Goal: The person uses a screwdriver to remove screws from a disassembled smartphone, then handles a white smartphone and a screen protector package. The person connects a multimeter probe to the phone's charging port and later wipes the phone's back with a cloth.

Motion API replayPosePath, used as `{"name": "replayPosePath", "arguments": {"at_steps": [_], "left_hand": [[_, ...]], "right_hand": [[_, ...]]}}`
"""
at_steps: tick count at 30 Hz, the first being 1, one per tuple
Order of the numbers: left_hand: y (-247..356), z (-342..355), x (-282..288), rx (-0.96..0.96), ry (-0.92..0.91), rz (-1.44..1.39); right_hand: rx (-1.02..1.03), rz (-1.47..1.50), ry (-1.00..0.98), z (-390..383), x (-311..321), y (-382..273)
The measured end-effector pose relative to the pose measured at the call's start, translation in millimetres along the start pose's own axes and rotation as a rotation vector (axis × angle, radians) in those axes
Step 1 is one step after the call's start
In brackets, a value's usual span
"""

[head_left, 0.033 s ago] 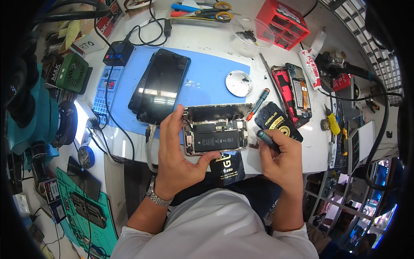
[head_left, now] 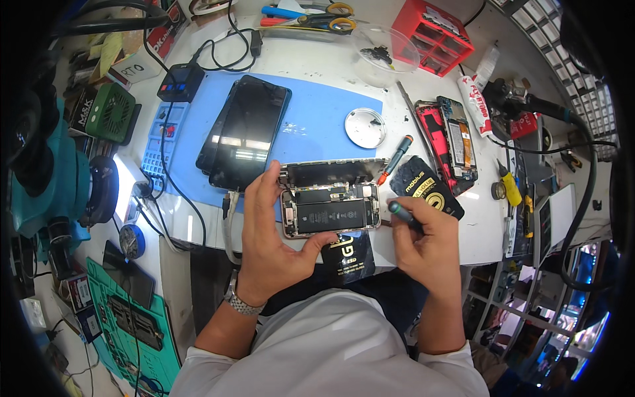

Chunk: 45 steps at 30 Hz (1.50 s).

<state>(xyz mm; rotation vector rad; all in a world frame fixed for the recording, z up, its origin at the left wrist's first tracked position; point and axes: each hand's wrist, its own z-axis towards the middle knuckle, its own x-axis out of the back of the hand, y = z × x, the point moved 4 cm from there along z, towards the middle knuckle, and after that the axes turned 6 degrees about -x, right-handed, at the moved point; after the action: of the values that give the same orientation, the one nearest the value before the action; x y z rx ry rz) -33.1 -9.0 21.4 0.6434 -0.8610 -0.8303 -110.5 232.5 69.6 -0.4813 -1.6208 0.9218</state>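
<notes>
An opened smartphone lies at the table's near edge, its battery and inner parts showing. The lifted screen stands tilted up along the phone's far side. My left hand grips the phone at its left end, thumb along the near edge and fingers up by the screen. In my right hand, the fingers are closed round a screwdriver with a grey-green handle, just right of the phone. Its tip is hard to make out. Under the phone's near side hangs a black packet.
A second screwdriver and another black packet lie right of the phone. Dark phones rest on the blue mat, near a round metal lid. A disassembled phone lies farther right. A microscope stands left.
My right hand has shifted slightly left with the screwdriver, whose visible end has tilted a little. The phone and my left hand have barely moved.
</notes>
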Motion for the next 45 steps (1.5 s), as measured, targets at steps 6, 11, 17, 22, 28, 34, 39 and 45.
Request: {"name": "replayPosePath", "arguments": {"at_steps": [6,11,17,22,28,34,39,45], "left_hand": [[3.9,3.0,0.9,-0.01,0.017,0.01],[1.1,7.0,0.0,-0.017,0.019,0.018],[-0.9,6.0,-0.5,-0.014,0.019,0.008],[-3.5,3.9,-0.1,0.005,-0.008,-0.007],[-1.5,6.2,-0.5,-0.005,0.007,-0.002],[2.7,8.1,-0.3,-0.005,0.022,0.008],[1.8,8.4,-0.5,-0.028,0.024,0.013],[-2.9,4.3,0.1,-0.006,-0.008,0.013]], "right_hand": [[0.177,-0.159,-0.05,5.3,-37.5,-21.2],[0.248,-0.277,-0.029,13.1,-45.6,-19.8],[0.32,-0.474,-0.065,7.0,-45.1,-26.3],[0.418,-0.558,-0.069,5.6,-44.2,-29.6],[0.518,-0.563,-0.057,5.2,-48.9,-27.5],[0.617,-0.631,-0.141,13.5,-50.9,-35.1],[0.62,-0.587,-0.111,17.8,-49.8,-38.4],[0.336,-0.124,-0.071,24.9,-35.1,-17.2]]}}
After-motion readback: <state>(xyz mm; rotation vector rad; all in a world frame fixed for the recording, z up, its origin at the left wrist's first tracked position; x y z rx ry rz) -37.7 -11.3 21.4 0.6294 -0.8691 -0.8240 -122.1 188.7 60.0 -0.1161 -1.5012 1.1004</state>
